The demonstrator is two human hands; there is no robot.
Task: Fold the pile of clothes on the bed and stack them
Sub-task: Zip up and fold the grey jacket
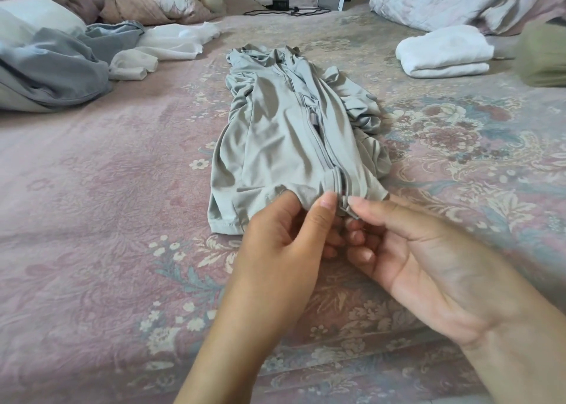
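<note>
1. Grey zip garment [284, 128] lies lengthwise at the centre of the bed [92, 220], hem nearest.
2. Left hand [284, 235]: grip pinches the near hem just left of the zip.
3. Right hand [407, 250]: grip pinches the zip end at the hem.
4. Folded white stack [444, 51] far right; unfolded grey and white clothes [92, 57] far left.

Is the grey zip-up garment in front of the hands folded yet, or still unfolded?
Not folded: the grey garment lies lengthwise and rumpled, both hands pinching its near hem.
</note>
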